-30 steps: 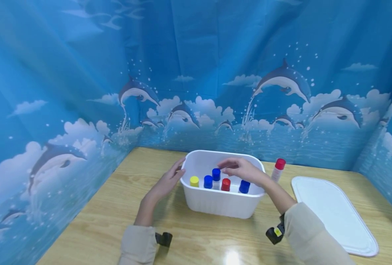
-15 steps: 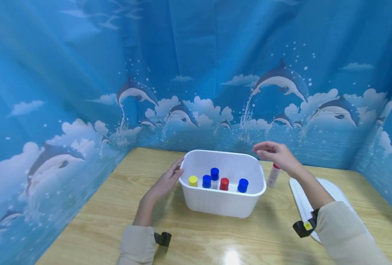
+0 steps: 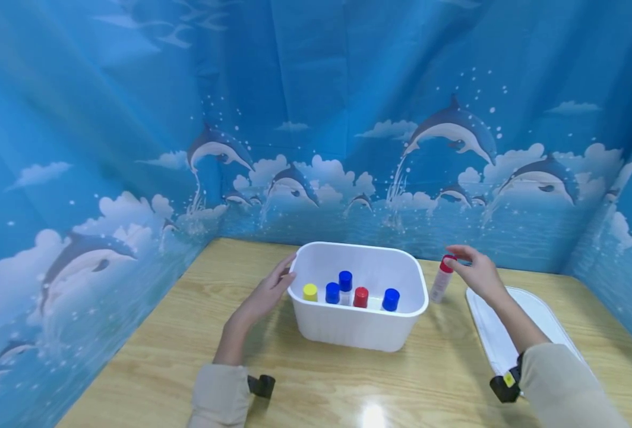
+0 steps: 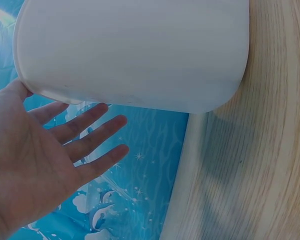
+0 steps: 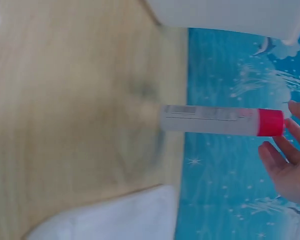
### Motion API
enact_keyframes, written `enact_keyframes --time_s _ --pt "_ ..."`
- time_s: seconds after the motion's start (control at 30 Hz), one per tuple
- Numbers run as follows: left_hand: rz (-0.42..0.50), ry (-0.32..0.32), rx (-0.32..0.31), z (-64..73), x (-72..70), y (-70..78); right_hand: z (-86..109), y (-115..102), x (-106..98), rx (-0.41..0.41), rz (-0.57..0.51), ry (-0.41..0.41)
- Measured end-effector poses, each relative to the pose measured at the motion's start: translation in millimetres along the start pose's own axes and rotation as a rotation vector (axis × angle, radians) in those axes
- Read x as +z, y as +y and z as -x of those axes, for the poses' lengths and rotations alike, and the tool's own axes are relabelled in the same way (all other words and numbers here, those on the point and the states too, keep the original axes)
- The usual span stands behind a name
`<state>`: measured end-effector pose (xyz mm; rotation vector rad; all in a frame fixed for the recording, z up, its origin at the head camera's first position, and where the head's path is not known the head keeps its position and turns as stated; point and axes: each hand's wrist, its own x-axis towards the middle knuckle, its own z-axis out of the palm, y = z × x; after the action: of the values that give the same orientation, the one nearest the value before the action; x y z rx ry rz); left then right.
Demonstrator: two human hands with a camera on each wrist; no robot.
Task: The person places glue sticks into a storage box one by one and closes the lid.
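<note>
- Head view: you sat or stood at a glossy, wood-grained table, enclosed by creased blue fabric printed with dolphins and clouds. The red-capped bottle stood on the tabletop between the smooth white tub and a flat, round-cornered white panel. Yellow, blue and red caps showed inside the tub.
- Left wrist view: your left hand had straight, spread fingers, its thumb at the tub's rim.
- Right wrist view: your right hand had its fingers apart around the slim, printed cylinder's cap.
</note>
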<state>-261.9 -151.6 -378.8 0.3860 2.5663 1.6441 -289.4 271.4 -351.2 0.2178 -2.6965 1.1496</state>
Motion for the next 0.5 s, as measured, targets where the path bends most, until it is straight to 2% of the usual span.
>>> enact_keyframes --time_s 0.17,0.3,0.5 --pt "-0.003 -0.001 -0.006 -0.5 -0.1 -0.4 2.5 14 17 0.001 -0.08 0.106" --pt "-0.005 0.0 -0.013 -0.6 0.1 -0.8 2.0 20 25 0.009 -0.088 0.197" --pt "0.001 -0.01 -0.025 -0.8 0.1 0.2 1.8 22 29 0.012 -0.091 0.243"
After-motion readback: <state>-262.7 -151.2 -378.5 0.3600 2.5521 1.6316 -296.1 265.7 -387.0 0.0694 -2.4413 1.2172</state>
